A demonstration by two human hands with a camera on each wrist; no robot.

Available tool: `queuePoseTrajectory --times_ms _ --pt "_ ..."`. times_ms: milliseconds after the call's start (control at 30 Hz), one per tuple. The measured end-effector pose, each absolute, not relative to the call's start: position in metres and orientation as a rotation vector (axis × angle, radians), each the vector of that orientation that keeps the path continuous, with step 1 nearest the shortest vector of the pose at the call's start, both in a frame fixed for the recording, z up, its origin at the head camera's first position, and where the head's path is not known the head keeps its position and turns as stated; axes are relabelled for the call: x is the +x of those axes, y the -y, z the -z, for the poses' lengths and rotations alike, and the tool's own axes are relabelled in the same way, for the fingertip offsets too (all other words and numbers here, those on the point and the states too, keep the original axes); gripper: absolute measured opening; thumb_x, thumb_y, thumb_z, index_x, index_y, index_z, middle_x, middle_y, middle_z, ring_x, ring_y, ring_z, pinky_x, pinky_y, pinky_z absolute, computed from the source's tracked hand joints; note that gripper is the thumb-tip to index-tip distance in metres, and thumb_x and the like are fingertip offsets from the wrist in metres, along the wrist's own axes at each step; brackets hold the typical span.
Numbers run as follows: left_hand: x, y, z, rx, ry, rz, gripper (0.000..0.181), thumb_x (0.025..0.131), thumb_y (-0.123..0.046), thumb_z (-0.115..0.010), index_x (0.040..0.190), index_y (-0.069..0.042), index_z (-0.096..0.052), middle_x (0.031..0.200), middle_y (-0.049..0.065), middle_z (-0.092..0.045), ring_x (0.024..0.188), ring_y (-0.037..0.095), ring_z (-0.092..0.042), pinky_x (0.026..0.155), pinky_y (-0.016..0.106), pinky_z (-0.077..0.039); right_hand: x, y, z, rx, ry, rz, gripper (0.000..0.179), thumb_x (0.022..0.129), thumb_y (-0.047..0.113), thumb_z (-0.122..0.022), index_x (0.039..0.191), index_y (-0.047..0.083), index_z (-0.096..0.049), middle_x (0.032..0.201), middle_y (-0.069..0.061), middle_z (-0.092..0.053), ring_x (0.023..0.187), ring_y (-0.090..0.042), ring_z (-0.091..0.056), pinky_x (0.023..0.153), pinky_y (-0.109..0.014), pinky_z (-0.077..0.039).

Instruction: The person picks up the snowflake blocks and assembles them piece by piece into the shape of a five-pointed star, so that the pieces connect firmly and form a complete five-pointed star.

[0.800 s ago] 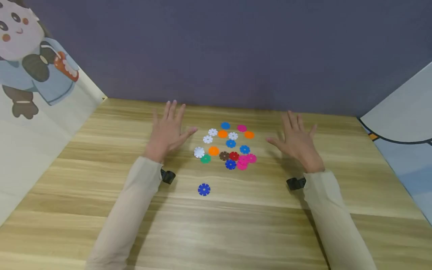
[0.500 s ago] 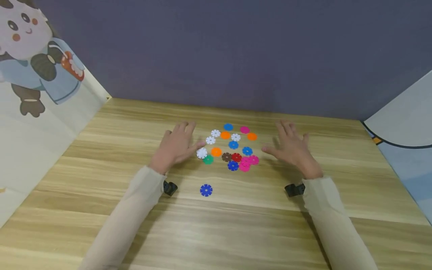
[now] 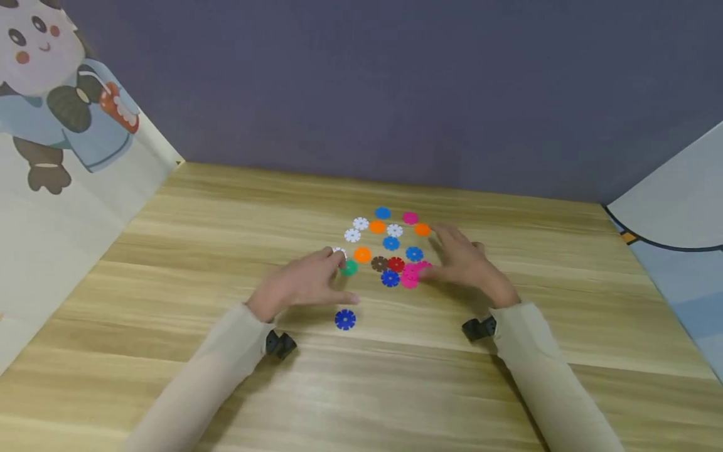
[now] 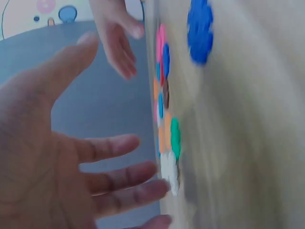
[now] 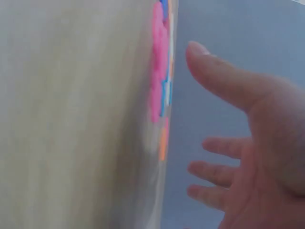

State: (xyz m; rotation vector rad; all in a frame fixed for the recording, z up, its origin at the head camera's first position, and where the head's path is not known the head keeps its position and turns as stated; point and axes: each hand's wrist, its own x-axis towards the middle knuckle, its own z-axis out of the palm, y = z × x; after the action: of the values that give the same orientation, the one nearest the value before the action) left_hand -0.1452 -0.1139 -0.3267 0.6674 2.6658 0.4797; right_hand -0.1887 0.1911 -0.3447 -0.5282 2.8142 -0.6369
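Notched plastic discs in several colours lie flat in a loose cluster mid-table in the head view. My left hand (image 3: 305, 279) hovers at the cluster's left side, its fingers over a white disc (image 3: 340, 253) and near the green disc (image 3: 349, 268). Below its thumb lies a lone dark blue disc (image 3: 345, 319). On the right, my right hand (image 3: 465, 260) has its thumb beside the overlapping pink discs (image 3: 409, 278) and its fingers near an orange disc (image 3: 422, 230). Both wrist views show spread fingers and bare palms, the left hand (image 4: 81, 162) and right hand (image 5: 257, 129) holding nothing.
More discs fill the cluster's middle, including a brown disc (image 3: 380, 263), a red disc (image 3: 396, 264) and a light blue disc (image 3: 391, 243). The wooden table (image 3: 361, 389) meets a dark wall panel (image 3: 361, 88) behind. Each wrist wears a small black camera (image 3: 280, 344).
Both hands have come down and inward from either side toward the discs, the left moving right and nearer me, the right moving left. The discs keep their places.
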Motion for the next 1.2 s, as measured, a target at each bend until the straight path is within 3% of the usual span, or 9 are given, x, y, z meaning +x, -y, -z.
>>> queuePoseTrajectory --times_ms 267,533,767,933,1200 --pt "-0.120 0.106 0.335 0.731 -2.500 -0.426 0.071 0.065 -0.054 -0.080 0.116 -0.013 -0.052 0.105 -0.001 -0.054 0.085 0.012 -0.053 0.079 0.029 -0.050 -0.183 -0.182 0.352 -0.597 -2.771 0.691 0.093 0.077 0.043 -0.077 0.148 0.007 -0.028 0.152 -0.020 -0.027 0.139 -0.039 -0.026 0.102 -0.077 -0.015" --pt "-0.117 0.098 0.347 0.830 -2.591 -0.437 0.038 0.078 -0.027 -0.077 0.106 -0.009 -0.059 0.103 0.000 -0.057 0.093 0.015 -0.057 0.084 0.032 -0.051 -0.181 -0.175 0.360 -0.772 -2.792 0.684 0.073 0.078 0.031 -0.078 0.138 0.004 -0.046 0.138 -0.019 -0.047 0.126 -0.038 -0.043 0.105 -0.059 -0.034" --pt "-0.125 0.098 0.353 0.869 -2.601 -0.527 0.031 0.081 -0.023 -0.075 0.103 -0.008 -0.059 0.095 -0.002 -0.057 0.084 0.011 -0.053 0.079 0.029 -0.050 -0.184 -0.169 0.364 -0.782 -2.773 0.836 0.042 0.081 0.016 -0.075 0.117 0.001 -0.062 0.114 -0.016 -0.057 0.100 -0.028 -0.056 0.091 -0.042 -0.049" --pt "-0.135 0.091 0.360 0.928 -2.639 -0.592 0.031 0.081 -0.024 -0.075 0.101 -0.009 -0.057 0.094 -0.002 -0.058 0.082 0.010 -0.052 0.076 0.027 -0.050 -0.185 -0.165 0.366 -0.801 -2.732 0.904 0.030 0.081 0.010 -0.075 0.107 0.000 -0.063 0.099 -0.012 -0.060 0.091 -0.023 -0.056 0.084 -0.037 -0.049" --pt "-0.154 0.068 0.369 0.922 -2.674 -0.791 0.022 0.088 -0.018 -0.068 0.102 -0.012 -0.052 0.090 0.001 -0.062 0.078 0.014 -0.056 0.070 0.028 -0.050 -0.187 -0.167 0.370 -0.734 -2.735 1.020 0.027 0.078 0.005 -0.076 0.100 0.001 -0.061 0.091 -0.010 -0.061 0.083 -0.020 -0.055 0.077 -0.032 -0.049"
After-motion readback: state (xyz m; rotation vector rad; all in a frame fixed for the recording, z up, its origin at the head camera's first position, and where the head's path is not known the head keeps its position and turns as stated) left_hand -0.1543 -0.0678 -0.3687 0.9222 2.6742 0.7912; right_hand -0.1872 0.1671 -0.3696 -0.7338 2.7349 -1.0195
